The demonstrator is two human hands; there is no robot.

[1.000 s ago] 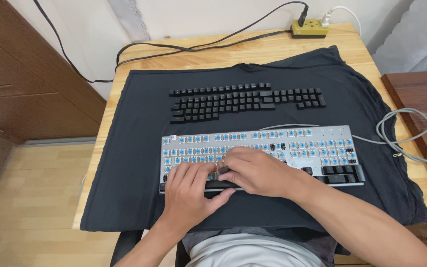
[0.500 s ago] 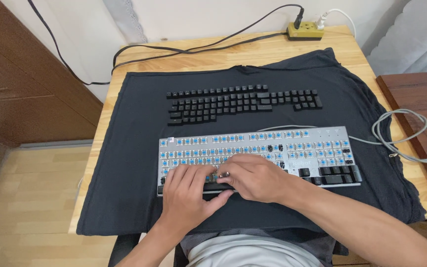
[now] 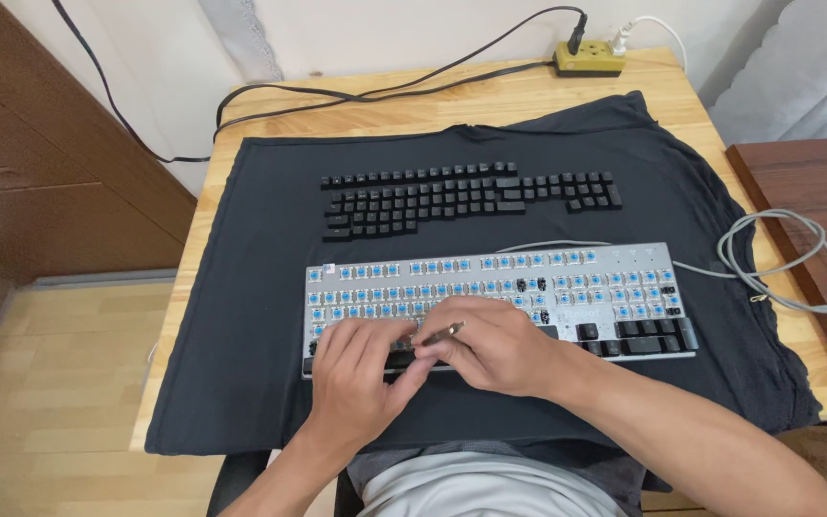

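Both hands work at the keyboard's (image 3: 614, 278) front edge: right hand (image 3: 495, 345) pinches a thin metal tool (image 3: 440, 333), left hand (image 3: 361, 369) grips the spacebar (image 3: 404, 359). Loose black keycaps (image 3: 461, 196) lie in rows behind on dark cloth (image 3: 260, 287).

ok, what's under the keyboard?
The keyboard lies on a dark cloth spread over the wooden table. Both hands cover its lower left rows; whatever lies directly beneath the keyboard is hidden.
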